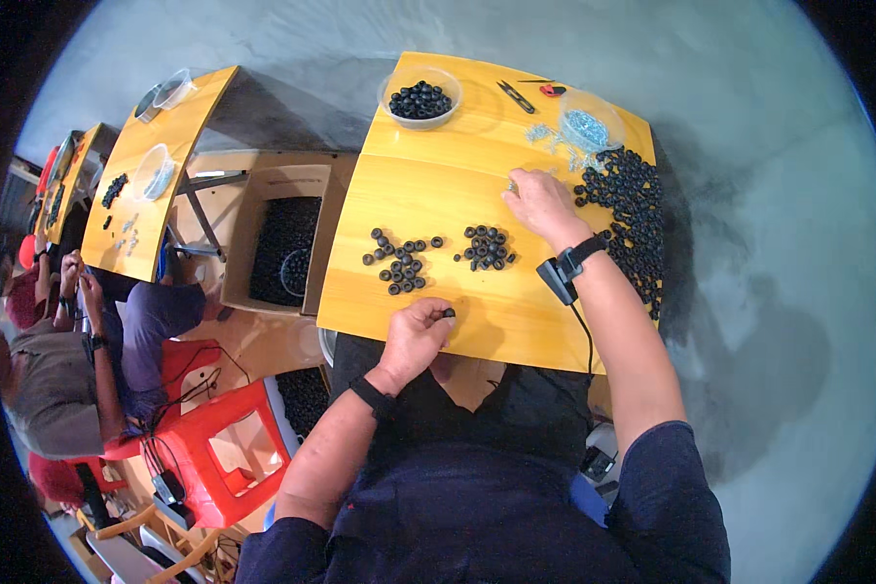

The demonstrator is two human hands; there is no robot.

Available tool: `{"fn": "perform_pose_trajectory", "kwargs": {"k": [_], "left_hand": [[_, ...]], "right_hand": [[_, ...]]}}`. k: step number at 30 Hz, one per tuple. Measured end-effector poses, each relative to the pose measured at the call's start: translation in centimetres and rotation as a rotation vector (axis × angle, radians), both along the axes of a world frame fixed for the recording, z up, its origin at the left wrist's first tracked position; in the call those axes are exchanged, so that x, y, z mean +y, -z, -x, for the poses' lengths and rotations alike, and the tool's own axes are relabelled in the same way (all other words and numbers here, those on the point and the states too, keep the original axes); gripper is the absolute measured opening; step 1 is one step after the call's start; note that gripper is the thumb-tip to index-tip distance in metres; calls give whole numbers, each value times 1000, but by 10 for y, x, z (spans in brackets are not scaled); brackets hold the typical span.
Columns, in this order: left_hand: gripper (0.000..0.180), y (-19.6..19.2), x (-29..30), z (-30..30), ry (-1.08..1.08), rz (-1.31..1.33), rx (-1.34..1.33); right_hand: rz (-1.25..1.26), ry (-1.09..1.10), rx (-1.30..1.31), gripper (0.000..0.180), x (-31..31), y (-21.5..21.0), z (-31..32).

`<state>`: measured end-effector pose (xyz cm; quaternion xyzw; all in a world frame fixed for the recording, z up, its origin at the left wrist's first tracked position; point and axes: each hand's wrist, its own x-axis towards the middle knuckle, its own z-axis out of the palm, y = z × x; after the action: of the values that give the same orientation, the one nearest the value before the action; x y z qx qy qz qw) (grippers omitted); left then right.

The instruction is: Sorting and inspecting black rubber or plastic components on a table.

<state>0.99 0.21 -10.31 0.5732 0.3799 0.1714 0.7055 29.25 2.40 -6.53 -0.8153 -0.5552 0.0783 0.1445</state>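
- Black piece [449,313], one, in the head view's lower centre, pinched by the left hand [414,336], forearm slanting upward.
- Right hand [542,202], right of centre, arm extended, fingertips closed together; any grip unclear.
- Two small clusters [406,285] mid-frame, one heap [625,195] at right, all black pieces.

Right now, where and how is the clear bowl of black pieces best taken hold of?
Probably by opposite sides of its rim, left and right, coming from above: the bowl stands upright and open, its round rim uncovered around the heaped black pieces.
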Motion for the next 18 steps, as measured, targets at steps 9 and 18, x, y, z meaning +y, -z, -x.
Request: {"fn": "perform_pose_trajectory", "kwargs": {"k": [9, 18], "left_hand": [[14, 3, 5, 3, -18, 30, -13], [11, 2, 4, 1, -21, 44, -37]], "right_hand": [[19, -100, -32, 14, -15, 7, -15], [-68, -59, 12, 16, -39, -1, -21]]}}
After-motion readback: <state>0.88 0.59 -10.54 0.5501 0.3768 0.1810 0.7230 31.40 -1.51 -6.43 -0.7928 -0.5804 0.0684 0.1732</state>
